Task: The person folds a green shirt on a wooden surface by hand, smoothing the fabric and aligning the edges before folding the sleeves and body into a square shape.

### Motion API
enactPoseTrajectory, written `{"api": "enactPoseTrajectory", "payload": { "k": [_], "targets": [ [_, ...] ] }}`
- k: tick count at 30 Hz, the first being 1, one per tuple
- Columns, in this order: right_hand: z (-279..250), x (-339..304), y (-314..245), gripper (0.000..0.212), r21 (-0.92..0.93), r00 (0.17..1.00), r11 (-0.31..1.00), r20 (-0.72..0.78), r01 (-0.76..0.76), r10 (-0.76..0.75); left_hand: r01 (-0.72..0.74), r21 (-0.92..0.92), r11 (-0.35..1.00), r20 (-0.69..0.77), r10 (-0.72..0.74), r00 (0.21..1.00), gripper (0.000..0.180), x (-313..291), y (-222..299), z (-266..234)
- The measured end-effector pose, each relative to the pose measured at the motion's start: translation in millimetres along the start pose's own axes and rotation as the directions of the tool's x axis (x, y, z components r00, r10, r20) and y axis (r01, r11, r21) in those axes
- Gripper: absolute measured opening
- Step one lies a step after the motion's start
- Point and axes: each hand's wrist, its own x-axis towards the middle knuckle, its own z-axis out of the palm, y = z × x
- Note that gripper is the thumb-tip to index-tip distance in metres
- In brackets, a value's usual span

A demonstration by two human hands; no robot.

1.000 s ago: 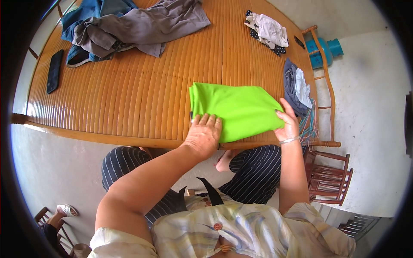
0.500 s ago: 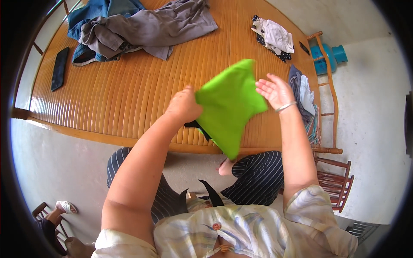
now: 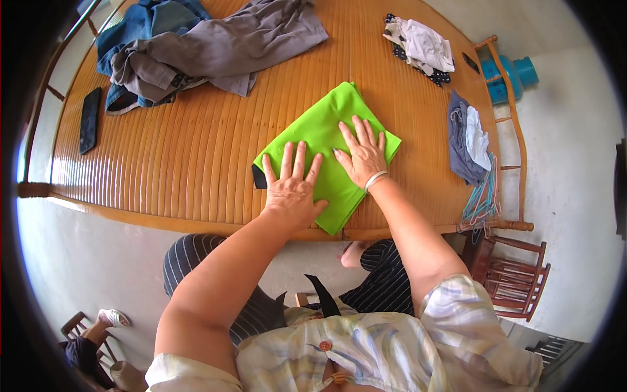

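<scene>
A folded bright green garment (image 3: 330,111) with a bit of black at its left corner lies flat near the front edge of the slatted wooden table (image 3: 189,170). My left hand (image 3: 292,189) rests palm down on its left part, fingers spread. On the right part, my right hand (image 3: 363,155), a bangle at the wrist, also presses flat with its fingers apart. Neither hand grips the cloth. What kind of garment it is, the folds do not show.
Grey trousers (image 3: 228,49) and blue denim (image 3: 147,29) lie heaped at the far left, a black phone (image 3: 89,121) nearby. Folded clothes (image 3: 421,46), a grey-and-white pile (image 3: 465,140) and hangers (image 3: 482,199) sit at the right. Beyond stands a teal gas cylinder (image 3: 506,78).
The green garment, held up in my left hand before, now lies on the table. My left hand has let go of it, and both hands have come down flat on it.
</scene>
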Motion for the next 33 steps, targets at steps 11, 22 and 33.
{"api": "enactPoseTrajectory", "payload": {
  "k": [11,22,33],
  "targets": [
    [-2.2,50.8,-24.8,0.062,0.064,0.962,0.961,-0.073,0.268,-0.264,0.007,-0.025,1.000,0.002,-0.007,1.000,0.096,1.7,-2.3,1.4],
    [13.4,75.8,-1.9,0.066,0.027,0.961,0.961,-0.043,0.274,-0.273,0.007,-0.011,1.000,-0.016,-0.008,1.000,0.098,3.9,-2.5,6.8],
    [-2.4,79.5,63.8,0.070,-0.068,0.978,0.996,0.192,-0.065,0.077,-0.004,-0.022,1.000,0.019,0.004,1.000,0.096,0.4,-3.1,-2.2]
  ]
}}
